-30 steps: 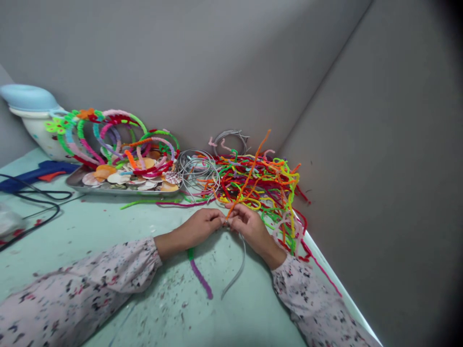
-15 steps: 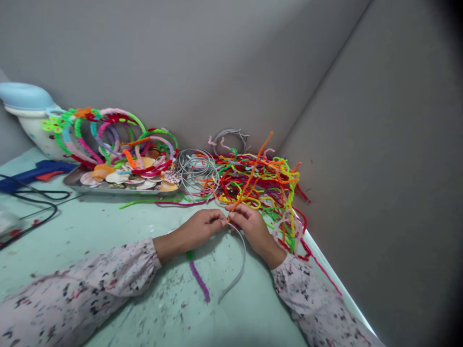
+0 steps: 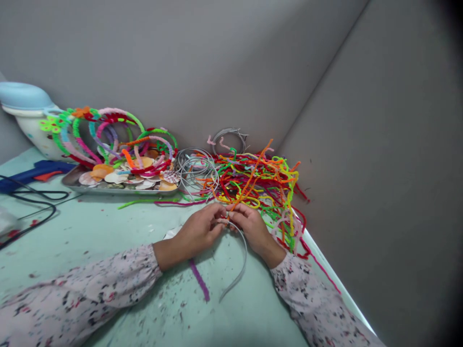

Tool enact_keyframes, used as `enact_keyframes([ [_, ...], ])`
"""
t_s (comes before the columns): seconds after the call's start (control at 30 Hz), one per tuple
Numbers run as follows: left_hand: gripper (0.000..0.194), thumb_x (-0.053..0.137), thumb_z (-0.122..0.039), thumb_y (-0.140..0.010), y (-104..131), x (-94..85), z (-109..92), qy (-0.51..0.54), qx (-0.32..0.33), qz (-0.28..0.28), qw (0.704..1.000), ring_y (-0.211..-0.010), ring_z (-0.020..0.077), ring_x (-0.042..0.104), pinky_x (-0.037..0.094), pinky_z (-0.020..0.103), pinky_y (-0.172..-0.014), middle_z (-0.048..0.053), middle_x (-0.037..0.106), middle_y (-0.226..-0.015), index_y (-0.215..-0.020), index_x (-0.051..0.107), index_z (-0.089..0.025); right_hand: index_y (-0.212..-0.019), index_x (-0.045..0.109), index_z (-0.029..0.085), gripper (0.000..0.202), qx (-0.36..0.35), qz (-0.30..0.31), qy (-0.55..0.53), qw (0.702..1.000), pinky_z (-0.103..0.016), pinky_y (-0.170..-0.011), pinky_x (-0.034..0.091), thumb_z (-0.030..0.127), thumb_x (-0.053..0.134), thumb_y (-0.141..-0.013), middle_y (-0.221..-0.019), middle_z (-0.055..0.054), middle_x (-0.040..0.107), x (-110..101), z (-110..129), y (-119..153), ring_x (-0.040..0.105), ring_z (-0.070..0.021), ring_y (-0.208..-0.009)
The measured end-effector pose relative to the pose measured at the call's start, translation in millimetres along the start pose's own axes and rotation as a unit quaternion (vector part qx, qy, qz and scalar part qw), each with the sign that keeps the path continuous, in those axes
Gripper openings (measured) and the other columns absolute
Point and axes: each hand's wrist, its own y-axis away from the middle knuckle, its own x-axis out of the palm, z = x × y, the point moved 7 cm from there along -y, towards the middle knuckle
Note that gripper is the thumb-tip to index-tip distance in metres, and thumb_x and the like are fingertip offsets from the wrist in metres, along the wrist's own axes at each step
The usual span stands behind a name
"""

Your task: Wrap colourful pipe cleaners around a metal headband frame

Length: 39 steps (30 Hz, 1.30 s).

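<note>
Mint-green table [image 3: 267, 308], grey walls [image 3: 162, 58] behind. Left hand [image 3: 197, 231] pinches the grey headband [image 3: 246, 255] by its far part, right hand [image 3: 256, 234] closed on an orange pipe cleaner [image 3: 261, 158] poking toward that messy far-right pipe-cleaner pile [image 3: 277, 179].

I can make out no readable text, label, brand, number or sign on anything that lies in front of me here.

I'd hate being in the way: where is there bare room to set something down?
Bare, specks aside: tabletop between the shell tray, black cable and left sleeve; also between the grey band and right sleeve. Crowded: the far side, with wire coils and fuzzy-stem heap.
</note>
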Motion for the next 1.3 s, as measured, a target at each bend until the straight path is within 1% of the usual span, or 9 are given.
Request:
enact_keyframes([
  [0.13, 0.017, 0.055, -0.013, -0.080, -1, -2.6, -6, -0.003, 0.041, -0.017, 0.999, -0.089, 0.0159, 0.057, 0.045, 0.027, -0.077, 0.003, 0.060, -0.095, -0.095, 0.058, -0.020, -0.090, 0.063, 0.017, 0.016, -0.004, 0.005, 0.008, 1.000, -0.025, -0.058, 0.041, 0.024, 0.058, -0.077, -0.075, 0.000, 0.064, 0, 0, 1, 0.054, -0.0123, -0.061],
  [0.33, 0.008, 0.058, -0.016, -0.082, 0, -6.8, -14, -0.031, 0.076, -0.024, 0.996, -0.084, 0.0139, 0.054, 0.043, 0.026, -0.075, 0.001, 0.060, -0.086, -0.088, 0.060, -0.020, -0.092, 0.063, 0.018, 0.017, -0.002, 0.001, 0.004, 1.000, -0.025, -0.056, 0.040, 0.024, 0.058, -0.076, -0.072, 0.000, 0.063, -3, -4, -1, 0.053, -0.0122, -0.060],
  [0.47, 0.004, 0.060, -0.019, -0.083, 0, -8.2, -16, -0.050, 0.079, -0.026, 0.995, -0.081, 0.0128, 0.053, 0.042, 0.024, -0.072, 0.000, 0.057, -0.083, -0.085, 0.062, -0.020, -0.091, 0.063, 0.019, 0.017, 0.006, 0.004, -0.010, 1.000, -0.025, -0.055, 0.040, 0.023, 0.058, -0.075, -0.074, 0.000, 0.063, -3, -8, -2, 0.054, -0.0126, -0.060],
  [0.7, 0.009, 0.061, -0.024, -0.083, 1, -8.7, -19, -0.069, 0.091, -0.035, 0.993, -0.081, 0.0132, 0.053, 0.042, 0.025, -0.071, 0.002, 0.057, -0.087, -0.091, 0.064, -0.021, -0.088, 0.062, 0.018, 0.016, 0.020, 0.025, -0.043, 0.999, -0.024, -0.050, 0.039, 0.021, 0.057, -0.073, -0.067, 0.002, 0.061, 2, -6, -1, 0.051, -0.0115, -0.054],
  [0.97, 0.008, 0.060, -0.024, -0.083, 2, -8.8, -20, -0.079, 0.084, -0.027, 0.993, -0.083, 0.0139, 0.054, 0.044, 0.026, -0.073, 0.003, 0.057, -0.092, -0.089, 0.063, -0.020, -0.089, 0.061, 0.019, 0.016, 0.024, 0.019, -0.029, 0.999, -0.024, -0.051, 0.040, 0.024, 0.058, -0.074, -0.068, 0.002, 0.061, 0, -7, -1, 0.051, -0.0113, -0.054],
  [1.13, 0.008, 0.059, -0.026, -0.084, 2, -8.5, -19, -0.082, 0.085, -0.026, 0.993, -0.080, 0.0133, 0.054, 0.043, 0.025, -0.071, 0.003, 0.056, -0.091, -0.088, 0.063, -0.020, -0.088, 0.062, 0.019, 0.017, 0.030, 0.014, -0.027, 0.999, -0.025, -0.053, 0.041, 0.025, 0.059, -0.072, -0.071, 0.001, 0.062, 0, -7, -1, 0.054, -0.0129, -0.057],
  [1.3, 0.008, 0.059, -0.026, -0.084, 3, -7.7, -19, -0.082, 0.089, -0.022, 0.992, -0.078, 0.0123, 0.053, 0.042, 0.024, -0.069, 0.002, 0.055, -0.089, -0.089, 0.063, -0.020, -0.089, 0.062, 0.020, 0.017, 0.020, 0.014, -0.021, 0.999, -0.025, -0.054, 0.041, 0.023, 0.058, -0.073, -0.070, 0.002, 0.062, 0, -3, 1, 0.053, -0.0120, -0.057],
])
